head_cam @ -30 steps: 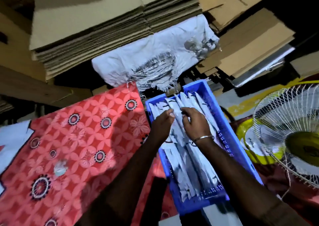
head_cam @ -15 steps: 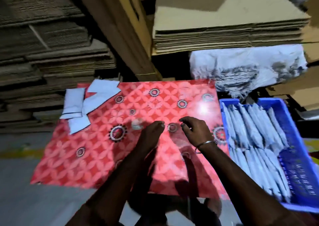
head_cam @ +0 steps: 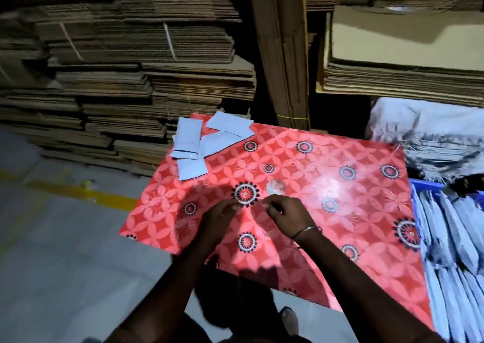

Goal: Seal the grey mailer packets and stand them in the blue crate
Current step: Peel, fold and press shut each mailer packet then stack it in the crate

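A small heap of grey mailer packets (head_cam: 199,146) lies at the far left corner of the red patterned table (head_cam: 340,185), likely waiting to be sealed. Finished ones stand packed in the blue crate (head_cam: 416,185) at the right. Both hands hover mid-table: the left hand (head_cam: 218,219) and right hand (head_cam: 285,212) have loosely curled fingers, apparently holding nothing. Cardboard stacks (head_cam: 131,81) rise behind.
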